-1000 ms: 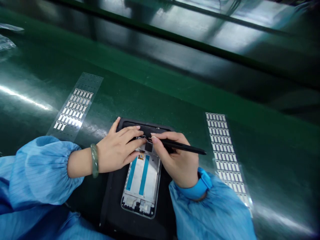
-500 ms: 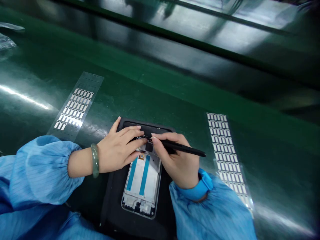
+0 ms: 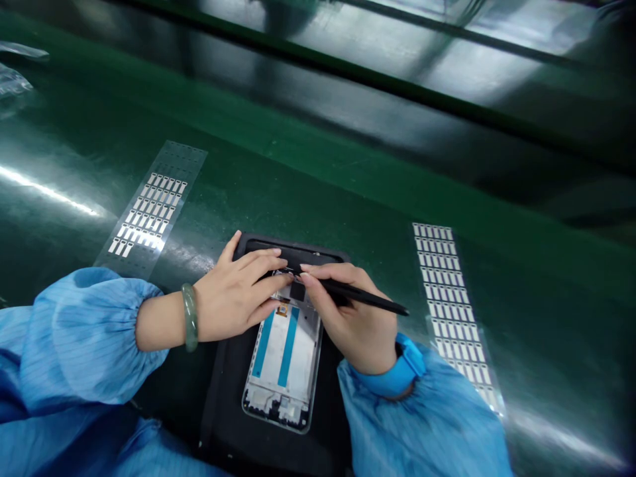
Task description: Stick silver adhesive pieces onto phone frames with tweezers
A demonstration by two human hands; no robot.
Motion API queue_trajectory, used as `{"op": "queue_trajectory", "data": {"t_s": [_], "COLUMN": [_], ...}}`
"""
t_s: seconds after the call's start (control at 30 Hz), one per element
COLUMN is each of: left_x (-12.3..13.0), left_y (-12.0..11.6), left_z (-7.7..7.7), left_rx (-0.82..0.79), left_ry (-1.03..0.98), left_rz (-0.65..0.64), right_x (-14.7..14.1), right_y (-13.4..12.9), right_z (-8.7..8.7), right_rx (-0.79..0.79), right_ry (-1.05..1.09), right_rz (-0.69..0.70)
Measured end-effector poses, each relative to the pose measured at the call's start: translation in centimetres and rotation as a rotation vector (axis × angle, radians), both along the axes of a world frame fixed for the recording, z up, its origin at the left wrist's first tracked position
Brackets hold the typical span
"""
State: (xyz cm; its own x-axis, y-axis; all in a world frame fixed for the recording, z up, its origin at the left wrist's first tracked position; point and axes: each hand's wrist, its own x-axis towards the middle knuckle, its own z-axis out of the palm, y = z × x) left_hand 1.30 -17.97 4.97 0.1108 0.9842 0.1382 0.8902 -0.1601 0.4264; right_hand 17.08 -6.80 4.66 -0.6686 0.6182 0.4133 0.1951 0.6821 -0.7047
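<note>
An opened phone frame with two blue strips along its pale inner plate lies tilted on a black work pad. Over its top end rests my left hand, palm down with the fingers stretched out. Between thumb and forefinger my right hand holds slim black tweezers. Their back end points right, and their front end reaches the top of the phone, beside my left fingertips. Fingers hide the tips and the exact spot they touch. Below the left fingertips shows a small orange flex connector.
On the left, a clear sheet carries rows of small pale stickers. A longer sticker sheet lies to the right, partly under my right sleeve. Clear plastic lies at the far left of the green table. A dark ledge runs along the back.
Both hands and the tweezers keep nearly the same place over the phone's top end. Only a very slight shift of the view shows.
</note>
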Motion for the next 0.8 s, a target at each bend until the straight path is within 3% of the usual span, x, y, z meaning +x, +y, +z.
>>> {"op": "queue_trajectory", "data": {"t_s": [0.17,0.27,0.8], "left_x": [-0.04,-0.06,-0.05], "left_y": [0.03,0.05,0.01], "left_z": [0.01,-0.05,-0.05], "left_rx": [-0.006,0.0,0.016], "left_ry": [-0.002,0.001,0.007], "left_rz": [-0.006,-0.005,-0.004], "right_x": [0.13,0.21,-0.34], "right_y": [-0.03,-0.04,0.02], "right_z": [-0.13,-0.15,0.14], "right_rx": [-0.09,-0.122,-0.061], "right_ry": [0.078,0.114,0.003], "right_rz": [0.039,-0.007,-0.075]}}
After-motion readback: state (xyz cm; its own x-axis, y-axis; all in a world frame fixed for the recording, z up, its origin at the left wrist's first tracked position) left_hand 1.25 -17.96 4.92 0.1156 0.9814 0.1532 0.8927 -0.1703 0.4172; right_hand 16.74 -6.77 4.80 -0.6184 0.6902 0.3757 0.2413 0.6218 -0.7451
